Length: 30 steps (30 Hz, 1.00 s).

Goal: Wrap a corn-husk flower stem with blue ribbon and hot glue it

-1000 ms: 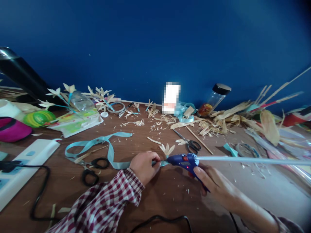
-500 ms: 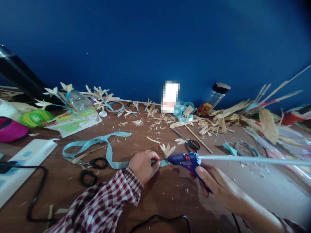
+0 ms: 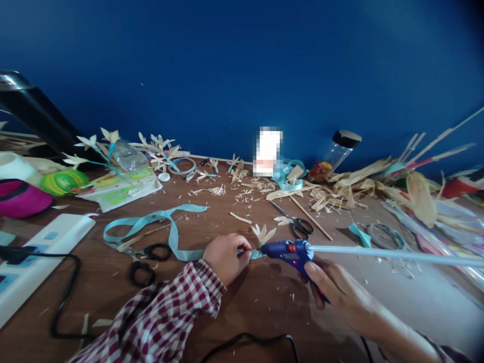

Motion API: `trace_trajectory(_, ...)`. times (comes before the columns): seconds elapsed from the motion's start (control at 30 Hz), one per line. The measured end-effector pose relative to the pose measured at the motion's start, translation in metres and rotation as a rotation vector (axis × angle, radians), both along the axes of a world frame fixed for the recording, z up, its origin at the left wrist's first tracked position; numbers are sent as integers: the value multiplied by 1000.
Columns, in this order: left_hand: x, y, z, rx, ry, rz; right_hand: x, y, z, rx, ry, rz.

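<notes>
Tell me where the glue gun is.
In the head view, the glue gun is just right of centre in the right grip, pointing left toward the blue ribbon by a pale flower.

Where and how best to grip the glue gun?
The glue gun is likely best gripped by its handle from the near right, as the right hand does: the handle slants toward the person, the possibly hot nozzle points left, and the glue stick juts out rightward.
</notes>
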<state>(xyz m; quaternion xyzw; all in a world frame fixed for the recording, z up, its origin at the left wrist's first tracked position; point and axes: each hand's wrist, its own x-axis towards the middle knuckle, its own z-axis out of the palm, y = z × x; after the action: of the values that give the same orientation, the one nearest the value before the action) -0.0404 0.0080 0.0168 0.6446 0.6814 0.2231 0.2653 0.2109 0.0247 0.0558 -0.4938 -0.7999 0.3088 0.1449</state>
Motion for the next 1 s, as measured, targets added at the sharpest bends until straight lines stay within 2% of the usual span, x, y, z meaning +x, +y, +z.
trace_trajectory(0.07,0,-1,0,2,2,-1,0,-1,-1,-83,-45,-14)
trace_trajectory(0.2,0,-2,1,-7,3,-7,3,0,-5,-108,-40,2)
trace_trajectory(0.37,1,-1,2,-17,19,16,1,-1,3,-181,-44,-46)
trace_trajectory(0.57,1,-1,2,-9,7,3,4,-5,0,-127,-62,-60)
trace_trajectory(1.0,2,-1,3,8,27,16,6,-11,6,-215,-17,-131)
